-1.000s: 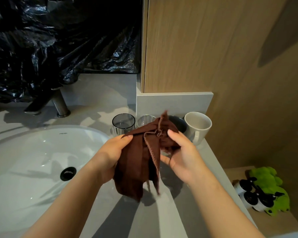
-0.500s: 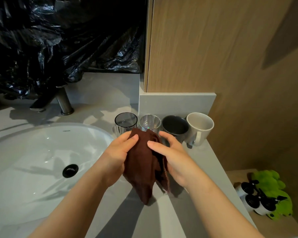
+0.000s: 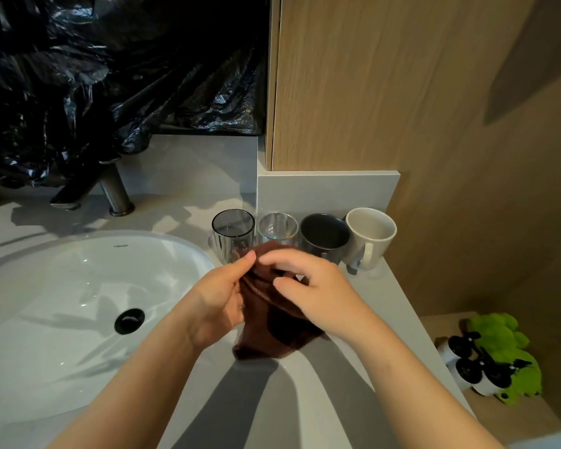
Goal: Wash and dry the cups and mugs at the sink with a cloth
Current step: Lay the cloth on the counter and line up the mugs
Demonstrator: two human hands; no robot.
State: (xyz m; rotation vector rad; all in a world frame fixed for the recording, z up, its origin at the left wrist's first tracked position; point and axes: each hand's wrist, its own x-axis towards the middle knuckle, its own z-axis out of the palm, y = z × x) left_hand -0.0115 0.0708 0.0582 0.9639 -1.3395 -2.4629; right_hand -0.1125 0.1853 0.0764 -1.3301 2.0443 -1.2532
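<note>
A brown cloth [image 3: 272, 332] is bunched between both hands above the grey counter, just right of the sink. My left hand [image 3: 217, 296] grips its left side and my right hand [image 3: 318, 286] pinches folds on top of it. Behind the hands a row stands against the backsplash: a dark-rimmed glass [image 3: 232, 231], a clear glass [image 3: 276, 226], a dark grey mug [image 3: 324, 236] and a white mug [image 3: 370, 234] with its handle toward me. The white sink basin [image 3: 78, 286] with a black drain [image 3: 129, 320] lies to the left.
A metal tap [image 3: 110, 189] rises behind the basin under black plastic sheeting [image 3: 110, 76]. A wooden cabinet [image 3: 402, 92] walls the right side. Lower right, a shelf holds a green plush toy [image 3: 506, 348] and black-capped white bottles [image 3: 467, 367]. The counter [image 3: 321, 400] edge runs diagonally at right.
The cloth, held up and hanging loose a second ago, has been gathered into a tighter bundle lower over the counter. Both hands have closed in on it, uncovering the dark mug.
</note>
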